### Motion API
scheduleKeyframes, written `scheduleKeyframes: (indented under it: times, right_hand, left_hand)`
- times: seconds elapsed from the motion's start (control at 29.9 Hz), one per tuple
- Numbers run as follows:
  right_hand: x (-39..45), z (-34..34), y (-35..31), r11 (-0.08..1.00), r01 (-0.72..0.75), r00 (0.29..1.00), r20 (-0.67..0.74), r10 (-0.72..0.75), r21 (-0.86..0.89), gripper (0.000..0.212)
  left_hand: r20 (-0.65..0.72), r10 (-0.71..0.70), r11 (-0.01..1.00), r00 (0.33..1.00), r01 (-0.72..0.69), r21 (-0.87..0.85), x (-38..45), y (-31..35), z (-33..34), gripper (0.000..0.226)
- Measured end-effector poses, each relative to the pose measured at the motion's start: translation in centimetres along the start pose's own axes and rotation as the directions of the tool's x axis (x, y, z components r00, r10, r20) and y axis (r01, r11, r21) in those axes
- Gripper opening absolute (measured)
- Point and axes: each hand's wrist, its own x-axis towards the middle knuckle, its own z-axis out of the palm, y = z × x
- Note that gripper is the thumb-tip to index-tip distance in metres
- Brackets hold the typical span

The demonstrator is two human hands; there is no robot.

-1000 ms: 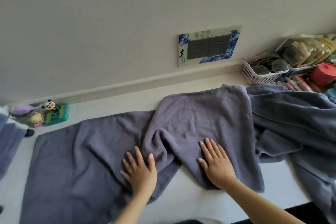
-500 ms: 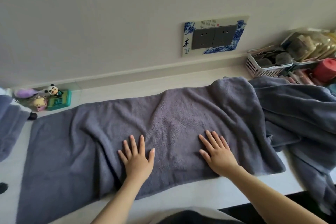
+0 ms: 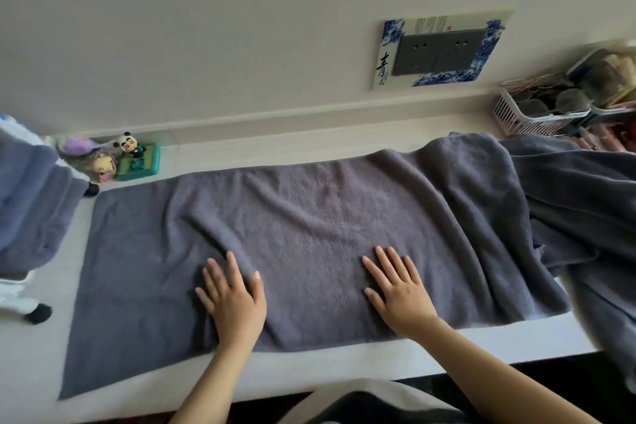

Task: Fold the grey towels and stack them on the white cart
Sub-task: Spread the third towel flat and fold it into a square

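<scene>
From the head view, we cannot see all of the folded towels (image 3: 31, 203) at the left edge; the frame cuts them, as it does the heap (image 3: 585, 203) of grey cloth on the right. The basket (image 3: 537, 120) contents are too blurred to name. We see the towel (image 3: 309, 217) spread along the white top (image 3: 481, 351), wrinkled. Our left hand (image 3: 234, 303) and right hand (image 3: 401, 296) lie flat on its near half, fingers straight, slightly fanned, well apart.
</scene>
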Motion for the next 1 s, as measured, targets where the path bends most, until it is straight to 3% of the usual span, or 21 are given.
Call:
scheduleKeyframes:
  times: [0.13,0.3,0.43,0.57,0.67,0.9,1.0]
  right_hand:
    - [0.5,-1.1,-2.3,0.973,-0.224,0.974,-0.019,0.225,0.047,0.06]
    - [0.3,-0.2,-8.5,0.99,-0.108,0.994,0.04,0.104,0.094,0.057]
    - [-0.5,0.0,-10.8,0.982,-0.178,0.982,0.071,0.173,0.07,0.073]
    - [-1.1,0.7,-13.2,0.99,-0.127,0.99,0.073,0.123,0.054,0.087]
    - [-1.7,1.8,-15.1,0.984,-0.172,0.982,0.086,0.167,0.056,0.09]
    - [-1.8,1.6,-15.5,0.975,-0.218,0.974,0.069,0.214,0.044,0.095]
    - [-2.0,0.9,-16.1,0.971,-0.228,0.974,0.032,0.226,0.073,0.086]
  left_hand:
    - [0.032,-0.143,0.989,0.989,0.142,0.032,0.9,-3.7,-1.3,0.067]
    - [0.143,-0.158,0.977,0.977,0.134,0.164,1.0,-8.3,-2.5,0.068]
    - [0.162,-0.093,0.973,0.982,0.055,0.225,0.5,-12.5,-3.7,0.066]
    - [0.143,-0.067,0.981,0.987,0.039,0.189,0.8,-14.4,-4.8,0.083]
    - [0.172,-0.065,0.963,0.983,0.017,0.267,1.0,-16.5,-5.3,0.083]
    - [0.205,-0.049,0.976,0.977,0.004,0.216,1.1,-16.8,-5.9,0.089]
    - [0.189,0.003,0.985,0.982,-0.035,0.167,1.1,-15.8,-6.3,0.09]
